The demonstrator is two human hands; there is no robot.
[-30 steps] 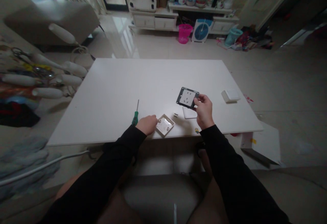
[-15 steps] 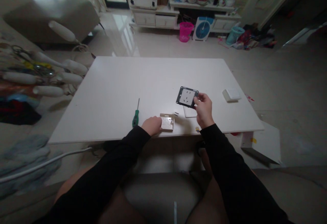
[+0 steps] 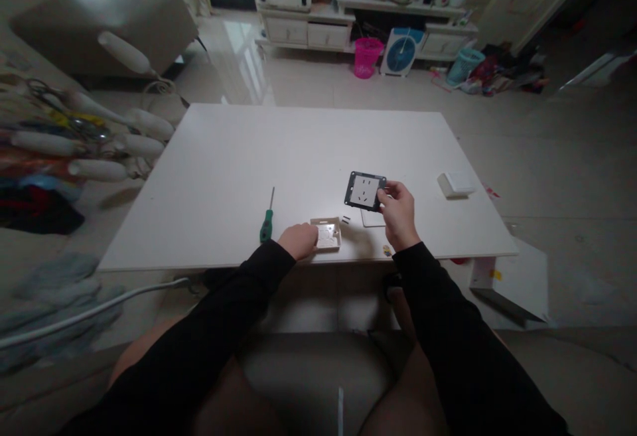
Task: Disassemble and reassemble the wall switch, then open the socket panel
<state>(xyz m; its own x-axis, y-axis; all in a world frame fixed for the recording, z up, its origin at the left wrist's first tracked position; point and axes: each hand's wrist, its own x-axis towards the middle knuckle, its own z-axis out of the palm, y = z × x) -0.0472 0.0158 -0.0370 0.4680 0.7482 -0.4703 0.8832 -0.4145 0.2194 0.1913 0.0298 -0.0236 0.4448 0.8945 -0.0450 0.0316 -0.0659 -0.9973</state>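
Note:
My right hand (image 3: 399, 214) is closed on the right edge of a wall socket (image 3: 365, 190), a white face with slots in a black frame, held tilted above the table. My left hand (image 3: 299, 241) grips the left wall of an open white mounting box (image 3: 328, 234) near the table's front edge. Two small dark screws (image 3: 346, 219) lie just right of the box. Partly under the socket is a flat white cover plate (image 3: 373, 218). A green-handled screwdriver (image 3: 267, 225) rests left of my left hand, its shaft pointing away from me.
A white boxy piece (image 3: 456, 184) sits at the right side of the white table (image 3: 239, 150). A small yellowish item (image 3: 387, 250) lies by my right wrist. Beyond the table are a pink basket (image 3: 367, 59), a blue fan (image 3: 401, 52) and a low cabinet (image 3: 328, 36).
The camera view has shifted slightly. Both hands keep their holds on the socket and the mounting box, with hardly any movement.

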